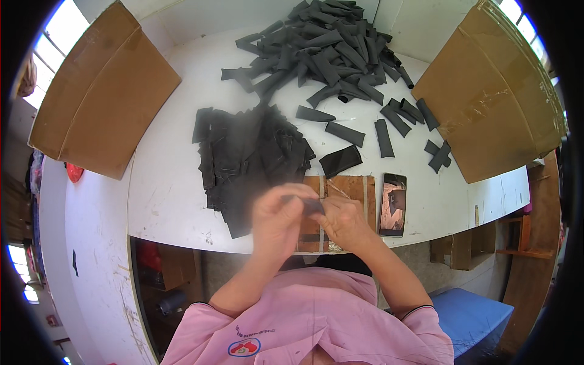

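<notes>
Head view: both hands, left hand (pixel 277 214) and right hand (pixel 345 220), are pinching 1 black strip (pixel 312 207) between them, its long axis running left-right.

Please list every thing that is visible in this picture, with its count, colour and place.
black piece: one, black, held between both hands
stack of flat black pieces: one, black, table centre-left
heap of loose black pieces: one, black, table far side
wooden board: one, brown, under the hands
phone: one, dark, right of board
cardboard sheets: two, brown, left and right
table: one, white
left hand: gripping piece
right hand: gripping piece
</notes>
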### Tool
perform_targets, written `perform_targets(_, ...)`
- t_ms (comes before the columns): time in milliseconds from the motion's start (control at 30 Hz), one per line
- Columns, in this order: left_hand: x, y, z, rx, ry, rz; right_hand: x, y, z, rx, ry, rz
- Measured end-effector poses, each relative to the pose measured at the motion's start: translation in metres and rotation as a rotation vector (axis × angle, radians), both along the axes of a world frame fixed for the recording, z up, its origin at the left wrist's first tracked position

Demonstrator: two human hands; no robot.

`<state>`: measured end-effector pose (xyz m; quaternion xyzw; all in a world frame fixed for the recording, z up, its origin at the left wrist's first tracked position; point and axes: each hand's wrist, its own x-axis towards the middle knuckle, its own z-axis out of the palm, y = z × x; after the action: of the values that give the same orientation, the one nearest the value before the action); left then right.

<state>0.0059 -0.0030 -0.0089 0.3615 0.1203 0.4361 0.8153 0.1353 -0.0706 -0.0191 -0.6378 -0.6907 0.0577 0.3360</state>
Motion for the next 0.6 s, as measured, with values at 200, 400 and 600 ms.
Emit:
perform_targets(200, -0.004, 0.005, -0.003, 0.068, 0.059, 0.05, -0.002, 0.0, -0.01, 0.028, 0.047, 0.028)
perform_targets(400, -0.029, 0.005, -0.011, 0.491, 0.562, 0.368, 0.007, 0.002, 0.021, -0.017, 0.163, 0.085)
perform_targets(600, -0.111, 0.028, -0.065, 0.851, 1.121, 0.578, 0.04, 0.03, 0.051, 0.17, 1.101, -0.278)
